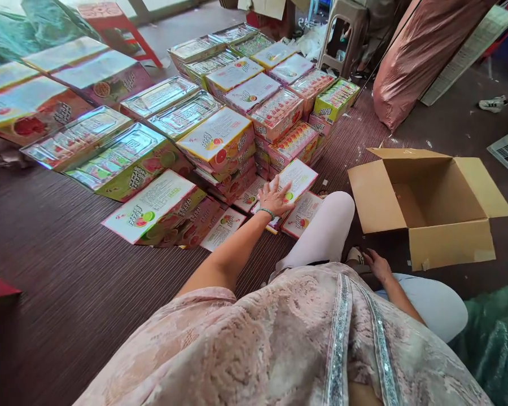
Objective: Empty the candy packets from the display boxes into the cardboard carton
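Note:
My left hand point(275, 198), with a green bead bracelet at its wrist, lies with spread fingers on the white printed top of a fruit-pictured carton point(300, 176). Beside that carton, near my knee, is another white-topped carton point(303, 214). My right hand point(380, 266) hangs low between my legs, next to my shoe point(355, 256). Its fingers are loosely apart and nothing shows in them; whether they touch the shoe I cannot tell. An open brown cardboard box point(449, 245) stands on the floor to my right, its flaps folded outward.
Stacks of fruit-printed cartons point(215, 138) spread ahead and left, several with shiny trays of packets on top. A red stool point(110, 17) and a grey-brown stool point(345, 34) stand behind. A large pink sack point(410, 67) leans at the right. Dark ribbed flooring point(68, 282) bears scraps.

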